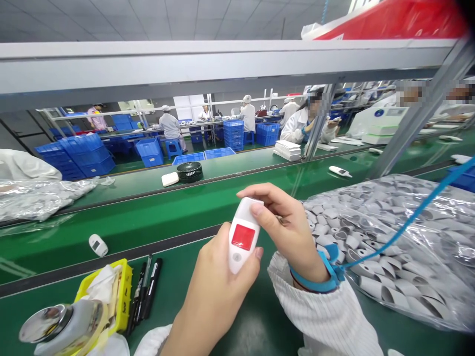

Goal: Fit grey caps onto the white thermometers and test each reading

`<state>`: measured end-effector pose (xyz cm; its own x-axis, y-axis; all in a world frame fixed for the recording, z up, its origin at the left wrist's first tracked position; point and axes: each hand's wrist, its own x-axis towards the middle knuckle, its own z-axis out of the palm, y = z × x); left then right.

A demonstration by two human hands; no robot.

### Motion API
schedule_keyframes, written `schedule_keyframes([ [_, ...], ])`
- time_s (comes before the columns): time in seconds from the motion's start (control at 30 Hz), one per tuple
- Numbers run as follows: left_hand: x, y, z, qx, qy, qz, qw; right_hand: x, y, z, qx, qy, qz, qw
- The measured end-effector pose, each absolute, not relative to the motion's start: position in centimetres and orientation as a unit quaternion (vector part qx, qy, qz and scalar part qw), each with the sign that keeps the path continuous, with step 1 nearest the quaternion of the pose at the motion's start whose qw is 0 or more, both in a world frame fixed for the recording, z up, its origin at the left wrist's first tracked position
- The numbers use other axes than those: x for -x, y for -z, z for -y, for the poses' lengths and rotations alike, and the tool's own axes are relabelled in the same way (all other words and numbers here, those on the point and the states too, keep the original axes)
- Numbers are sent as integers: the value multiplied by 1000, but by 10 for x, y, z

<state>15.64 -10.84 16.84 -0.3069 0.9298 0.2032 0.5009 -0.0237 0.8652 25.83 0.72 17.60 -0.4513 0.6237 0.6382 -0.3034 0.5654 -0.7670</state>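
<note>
A white handheld thermometer [244, 236] with a red film over its screen and a grey round button below is held upright in front of me. My left hand [218, 277] wraps round its lower body, thumb along the right side. At its top sits a light grey cap [248, 207], and my right hand [284, 225] pinches it, thumb on the front and index finger over the top. A blue wrist strap [315, 279] with a cord circles my right wrist. Just right of that hand, a clear plastic bag [426, 217] holds many loose grey caps [393, 267].
A yellow basket [126, 296], a bottle with a metal lid [70, 321] and black marker pens [151, 287] lie at the left. Thermometers [98, 245] rest on the green conveyor belt [148, 212]. Beyond are a small black fan [189, 171], a metal post [419, 109] and co-workers.
</note>
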Motion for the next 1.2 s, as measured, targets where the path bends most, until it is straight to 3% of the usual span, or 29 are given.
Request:
schedule_keyframes([
  [0.47, -154, -165, 104, -536, -441, -687, 217, -256, -178, -8, 85, -465, 719, 510],
  [0.67, -157, -160, 102, -500, -533, -679, 64, -255, -174, -13, 86, -491, 715, 490],
  [0.8, -149, -160, 103, -457, -634, -585, 216, -259, -170, -18, 88, -538, 724, 424],
  [0.93, -139, -165, 102, -426, -693, -465, 350, -261, -173, -12, 100, -493, 742, 443],
  [1.2, -134, -167, 106, -429, -716, -410, 369, -258, -178, -6, 68, -312, 814, 486],
])
